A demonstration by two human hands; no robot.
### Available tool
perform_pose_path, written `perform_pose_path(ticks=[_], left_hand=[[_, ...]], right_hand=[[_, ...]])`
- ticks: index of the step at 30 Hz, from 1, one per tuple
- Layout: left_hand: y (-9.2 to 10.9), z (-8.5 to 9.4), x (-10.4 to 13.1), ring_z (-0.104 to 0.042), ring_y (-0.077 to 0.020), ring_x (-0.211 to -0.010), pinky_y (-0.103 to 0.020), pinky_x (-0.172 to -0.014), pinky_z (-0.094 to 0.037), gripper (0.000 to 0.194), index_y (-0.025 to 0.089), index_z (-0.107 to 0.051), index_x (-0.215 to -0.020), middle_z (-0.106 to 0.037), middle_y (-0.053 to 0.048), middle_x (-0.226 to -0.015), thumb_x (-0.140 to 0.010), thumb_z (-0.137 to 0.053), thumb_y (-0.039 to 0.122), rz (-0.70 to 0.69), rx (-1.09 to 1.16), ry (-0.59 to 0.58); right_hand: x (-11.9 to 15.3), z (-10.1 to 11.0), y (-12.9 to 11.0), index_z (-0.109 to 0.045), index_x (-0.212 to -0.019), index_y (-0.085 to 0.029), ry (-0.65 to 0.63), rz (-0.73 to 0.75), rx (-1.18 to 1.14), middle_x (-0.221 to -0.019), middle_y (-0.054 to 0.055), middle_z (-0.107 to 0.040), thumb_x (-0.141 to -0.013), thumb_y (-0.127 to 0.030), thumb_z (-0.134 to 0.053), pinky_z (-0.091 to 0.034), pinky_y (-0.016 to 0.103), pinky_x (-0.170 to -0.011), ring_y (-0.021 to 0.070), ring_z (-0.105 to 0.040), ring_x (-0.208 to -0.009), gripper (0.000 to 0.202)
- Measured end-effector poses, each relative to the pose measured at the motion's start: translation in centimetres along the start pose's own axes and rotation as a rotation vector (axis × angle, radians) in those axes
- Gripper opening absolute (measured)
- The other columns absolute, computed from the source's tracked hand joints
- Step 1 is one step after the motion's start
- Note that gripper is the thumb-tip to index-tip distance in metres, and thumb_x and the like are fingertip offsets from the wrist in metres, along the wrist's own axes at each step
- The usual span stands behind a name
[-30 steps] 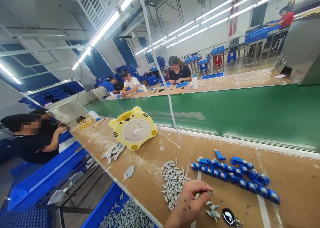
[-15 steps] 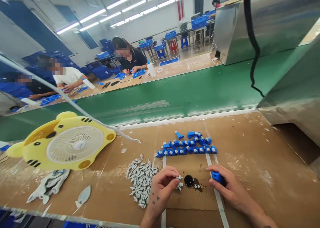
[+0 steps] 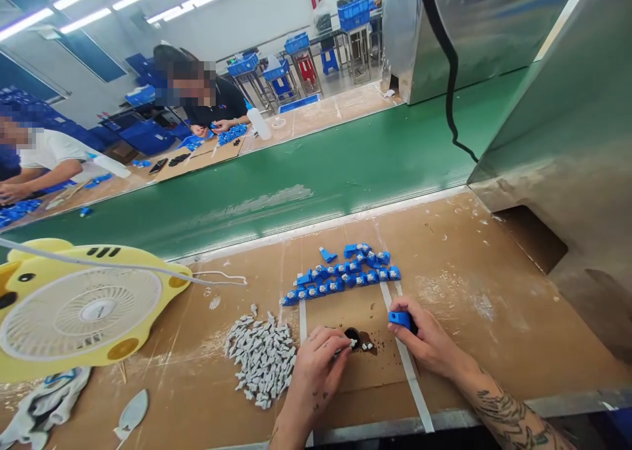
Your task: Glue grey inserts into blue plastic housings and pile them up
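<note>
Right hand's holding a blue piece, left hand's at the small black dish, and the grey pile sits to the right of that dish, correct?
No, the grey pile sits left of the small black dish, as the head view shows. The rest stands.

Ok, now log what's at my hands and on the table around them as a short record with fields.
left hand: pinching a small pale part at the black dish
right hand: holding a blue block
left of hands: pile of grey parts
beyond hands: uneven rows of blue pieces
far left: yellow fan
</note>
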State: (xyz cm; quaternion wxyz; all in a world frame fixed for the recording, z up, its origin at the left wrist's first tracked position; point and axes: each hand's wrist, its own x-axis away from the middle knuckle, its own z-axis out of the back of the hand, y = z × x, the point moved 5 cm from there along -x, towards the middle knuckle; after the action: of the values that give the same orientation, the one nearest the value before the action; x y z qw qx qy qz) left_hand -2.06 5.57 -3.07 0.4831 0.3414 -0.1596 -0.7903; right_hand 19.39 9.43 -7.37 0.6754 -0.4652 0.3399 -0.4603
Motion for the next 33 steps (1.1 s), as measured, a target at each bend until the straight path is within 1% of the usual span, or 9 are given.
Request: perform_pose_path(ticks=[4, 7, 10, 14, 17, 20, 24, 28, 33], left_hand=[[0.8, 0.7, -1.0, -0.069, -0.0177, -0.072, -0.026, -0.064, -0.056, 0.020, 0.022, -0.070, -0.091, -0.073, -0.004, -0.081, -0.100, -0.052, 0.016, -0.044, -0.071, -0.071], [1.3, 1.0, -1.5, -0.067, -0.0176, -0.069, -0.025, -0.063, -0.055, 0.019, 0.022, -0.067, -0.090, -0.073, -0.003, -0.080, -0.099, -0.052, 0.013, -0.086, -0.101, -0.094], [1.5, 0.9, -1.7, -0.065, -0.0179, -0.066, -0.025, -0.060, -0.053, 0.020, 0.023, -0.064, -0.087, -0.071, -0.002, -0.076, -0.097, -0.052, 0.012, -0.097, -0.128, -0.114], [1.4, 1.1, -1.7, -0.065, -0.0181, -0.066, -0.025, -0.060, -0.051, 0.019, 0.023, -0.064, -0.085, -0.070, -0.001, -0.075, -0.096, -0.053, 0.012, -0.073, -0.121, -0.109], [1.4, 1.7, -1.6, -0.067, -0.0181, -0.070, -0.025, -0.064, -0.053, 0.016, 0.023, -0.066, -0.088, -0.072, -0.002, -0.079, -0.095, -0.056, 0.012, -0.047, -0.071, -0.094], [1.6, 2.0, -1.7, -0.069, -0.0180, -0.073, -0.025, -0.067, -0.055, 0.013, 0.023, -0.069, -0.091, -0.074, -0.003, -0.082, -0.095, -0.060, 0.015, 0.013, 0.011, -0.059], [2.6, 1.6, -2.2, -0.069, -0.0172, -0.070, -0.025, -0.064, -0.056, 0.011, 0.021, -0.070, -0.088, -0.074, -0.003, -0.078, -0.096, -0.064, 0.022, 0.084, 0.178, 0.098], [4.0, 0.3, -2.9, -0.067, -0.0162, -0.066, -0.024, -0.061, -0.055, 0.011, 0.021, -0.071, -0.087, -0.073, -0.003, -0.075, -0.096, -0.065, 0.023, 0.072, 0.310, 0.190], [4.4, -1.1, -3.6, -0.066, -0.0156, -0.063, -0.022, -0.056, -0.052, 0.011, 0.021, -0.072, -0.085, -0.073, -0.004, -0.075, -0.094, -0.065, 0.019, 0.087, 0.327, 0.157]], right_hand=[[-0.1, 0.2, -0.9, -0.064, -0.106, -0.022, 0.003, 0.096, -0.017, -0.091, 0.005, -0.067, -0.098, -0.034, -0.052, -0.051, 0.032, -0.078, 0.0206, -0.061, -0.082, 0.020], [-0.4, 0.3, -1.2, -0.064, -0.105, -0.022, 0.005, 0.129, -0.043, -0.091, 0.006, -0.067, -0.098, -0.033, -0.051, -0.052, 0.033, -0.078, 0.0212, -0.061, -0.083, 0.019], [-0.5, 0.5, -0.8, -0.063, -0.105, -0.021, 0.025, 0.060, -0.081, -0.092, 0.007, -0.068, -0.099, -0.034, -0.047, -0.053, 0.034, -0.079, 0.0217, -0.063, -0.084, 0.021], [-0.1, 0.5, -0.4, -0.062, -0.118, -0.021, 0.034, -0.021, -0.093, -0.108, 0.009, -0.070, -0.097, -0.038, -0.047, -0.052, 0.038, -0.089, 0.0251, -0.065, -0.099, 0.030], [0.1, 0.7, -0.4, -0.062, -0.115, -0.021, 0.058, -0.035, -0.109, -0.097, 0.007, -0.069, -0.096, -0.042, -0.049, -0.051, 0.035, -0.080, 0.0226, -0.063, -0.086, 0.031], [-0.1, 0.7, -0.8, -0.064, -0.094, -0.021, 0.071, -0.017, -0.174, -0.079, 0.002, -0.063, -0.096, -0.049, -0.048, -0.047, 0.032, -0.070, 0.0193, -0.057, -0.072, 0.032], [-0.4, -0.1, -1.2, -0.059, -0.073, -0.021, 0.067, -0.097, -0.364, -0.065, -0.001, -0.050, -0.093, -0.068, -0.049, -0.040, 0.028, -0.059, 0.0153, -0.045, -0.060, 0.052], [-0.3, -1.5, -1.1, -0.053, -0.070, -0.022, 0.038, -0.207, -0.494, -0.059, -0.005, -0.035, -0.088, -0.082, -0.044, -0.025, 0.026, -0.044, 0.0113, -0.028, -0.049, 0.064], [-0.5, -1.9, -1.0, -0.052, -0.070, -0.022, 0.026, -0.225, -0.515, -0.058, -0.006, -0.032, -0.084, -0.086, -0.046, -0.022, 0.026, -0.043, 0.0105, -0.026, -0.048, 0.066]])
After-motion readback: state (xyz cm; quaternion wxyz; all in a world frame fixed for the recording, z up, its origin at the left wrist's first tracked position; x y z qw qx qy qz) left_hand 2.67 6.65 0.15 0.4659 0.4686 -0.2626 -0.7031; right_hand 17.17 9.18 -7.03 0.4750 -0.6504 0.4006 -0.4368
